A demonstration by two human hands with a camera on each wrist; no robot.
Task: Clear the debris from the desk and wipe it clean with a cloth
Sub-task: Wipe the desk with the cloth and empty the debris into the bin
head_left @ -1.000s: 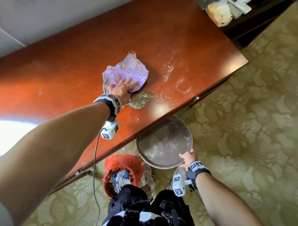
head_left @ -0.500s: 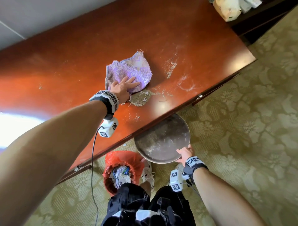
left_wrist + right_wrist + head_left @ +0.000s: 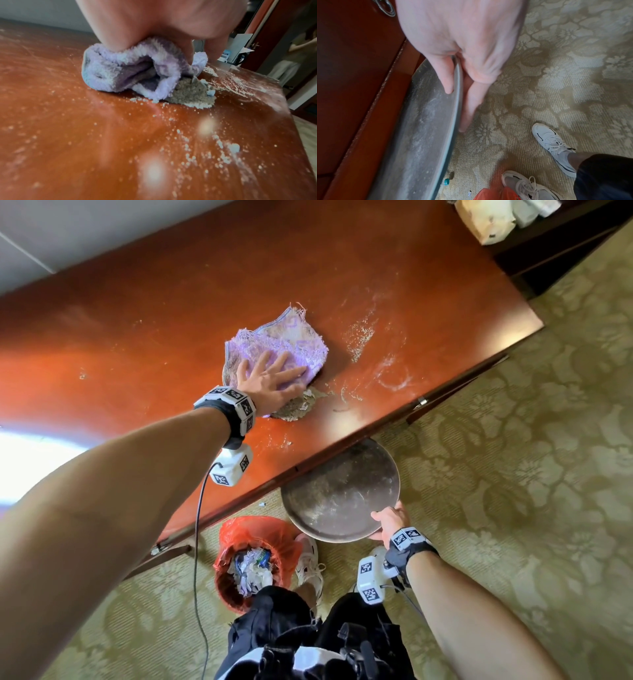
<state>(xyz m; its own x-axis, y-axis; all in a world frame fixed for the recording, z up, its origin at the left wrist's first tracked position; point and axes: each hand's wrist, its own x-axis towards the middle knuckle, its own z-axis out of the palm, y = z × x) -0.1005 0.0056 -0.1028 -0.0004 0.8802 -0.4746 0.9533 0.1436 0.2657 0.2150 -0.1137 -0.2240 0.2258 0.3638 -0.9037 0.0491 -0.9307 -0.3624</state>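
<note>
A purple cloth (image 3: 291, 337) lies bunched on the red-brown desk (image 3: 137, 337). My left hand (image 3: 274, 371) presses flat on it with the fingers spread. In the left wrist view the cloth (image 3: 120, 70) folds under the palm (image 3: 171, 27). A grey heap of debris (image 3: 294, 409) (image 3: 192, 93) sits against the cloth's near edge. White crumbs (image 3: 359, 337) streak the desk to the right. My right hand (image 3: 387, 517) (image 3: 458, 83) grips the rim of a round metal plate (image 3: 339, 487) (image 3: 423, 128), thumb on top and fingers beneath, just under the desk's front edge.
A bin lined with a red bag (image 3: 253, 563), full of paper scraps, stands on the patterned carpet (image 3: 513, 474) by my white shoes (image 3: 554, 146). A dark shelf at the back right holds pale bags (image 3: 486, 220). A small teal cap (image 3: 447, 181) lies on the floor.
My left hand has drawn the cloth a little toward the front edge, so the debris heap now lies against the cloth. The plate has stayed under the desk edge.
</note>
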